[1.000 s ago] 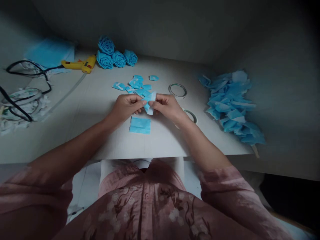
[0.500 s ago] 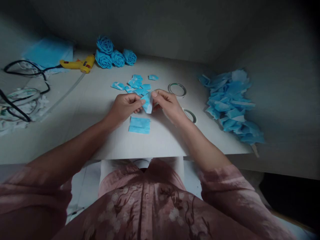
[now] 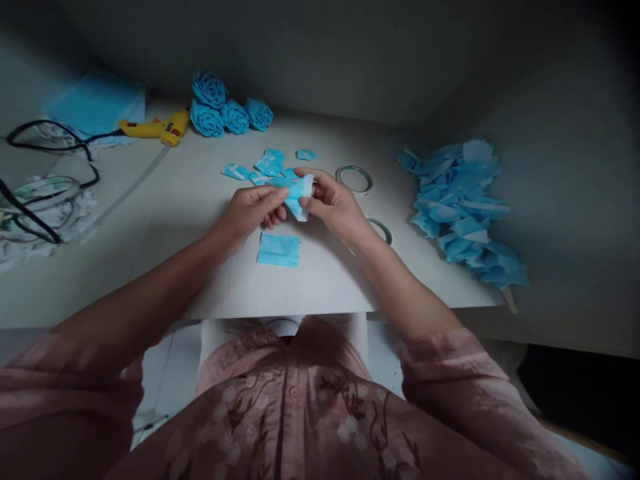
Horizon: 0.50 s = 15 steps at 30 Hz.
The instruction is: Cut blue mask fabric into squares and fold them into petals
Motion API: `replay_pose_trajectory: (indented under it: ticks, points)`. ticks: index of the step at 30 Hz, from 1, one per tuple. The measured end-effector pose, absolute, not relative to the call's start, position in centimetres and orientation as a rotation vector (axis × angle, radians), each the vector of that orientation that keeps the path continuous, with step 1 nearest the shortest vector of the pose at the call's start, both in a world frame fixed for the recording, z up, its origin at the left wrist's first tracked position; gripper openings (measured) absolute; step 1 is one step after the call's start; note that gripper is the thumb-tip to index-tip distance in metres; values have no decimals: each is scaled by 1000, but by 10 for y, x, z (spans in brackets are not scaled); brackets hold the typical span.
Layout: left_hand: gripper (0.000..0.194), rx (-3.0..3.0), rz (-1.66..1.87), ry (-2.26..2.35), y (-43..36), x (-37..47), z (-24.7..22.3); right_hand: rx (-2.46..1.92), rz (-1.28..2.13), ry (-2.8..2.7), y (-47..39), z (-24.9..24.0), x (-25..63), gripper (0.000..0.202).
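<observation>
Between my two hands is a small folded piece of blue and white fabric (image 3: pixel 299 200), held above the table. My left hand (image 3: pixel 253 212) pinches its left side between thumb and fingers. On its right edge, with the white border, the thumb and fingers of my right hand (image 3: pixel 336 203) are closed. A flat blue rectangle (image 3: pixel 279 250) lies on the table just below my hands. Behind them lie several small blue folded pieces (image 3: pixel 270 162), partly hidden by the held fabric.
Blue rolled roses (image 3: pixel 210 119) and a yellow glue gun (image 3: pixel 173 128) stand at the back left, near blue sheets (image 3: pixel 100 103) and a black cable (image 3: pixel 90 160). Tape rings (image 3: pixel 354 179) lie behind and beside my right hand. Crumpled blue fabric (image 3: pixel 460 207) is at right.
The held fabric has turned and shows more of its blue face and white edge. My right hand has shifted its grip, with its fingers now over the top edge.
</observation>
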<state>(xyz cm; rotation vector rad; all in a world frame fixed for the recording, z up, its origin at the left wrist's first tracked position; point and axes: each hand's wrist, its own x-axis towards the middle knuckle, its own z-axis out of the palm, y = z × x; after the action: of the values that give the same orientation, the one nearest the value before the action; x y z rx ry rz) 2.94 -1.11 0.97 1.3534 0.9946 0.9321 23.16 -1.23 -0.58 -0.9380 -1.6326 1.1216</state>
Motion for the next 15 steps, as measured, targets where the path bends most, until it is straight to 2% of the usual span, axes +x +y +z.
replay_pose_trajectory:
  ticks: [3,6,15]
  points:
    - [20,1380,875,989,-12,30,11,-967,1096,-1653,-13,-6,232,59]
    - [15,1391,856,976,-14,31,13,-958,1076,-1682,-12,-7,233,62]
    - [22,1431,856,937,-9,28,11,-907,1145,-1665,-16,-4,232,73]
